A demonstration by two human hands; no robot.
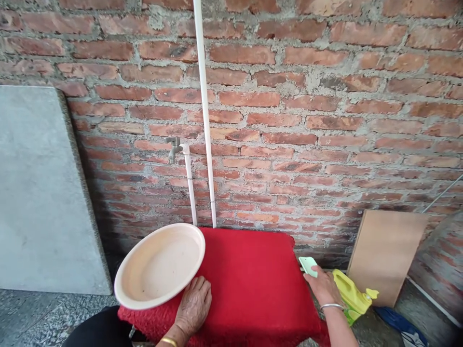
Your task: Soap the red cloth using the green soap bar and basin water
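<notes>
A cream plastic basin (159, 265) sits at the left end of a surface covered with red cloth (253, 274), partly overhanging its edge. My left hand (197, 299), with a gold bangle at the wrist, rests back up on the cloth, its bent fingers close against the basin's lower right rim. No object shows in it. Off the cloth's right edge, my right hand (321, 284), wearing a silver bangle, grips a flat pale green object (308, 265) with a small hole near its corner. What kind of object it is I cannot tell; the fingers cover part of it.
A yellow jug (350, 294) stands below right of my right hand. Behind it a brown board (387, 255) leans on the brick wall. A tap (174, 149) and white pipes (204, 96) run behind the basin. A grey slab (43, 193) leans at left.
</notes>
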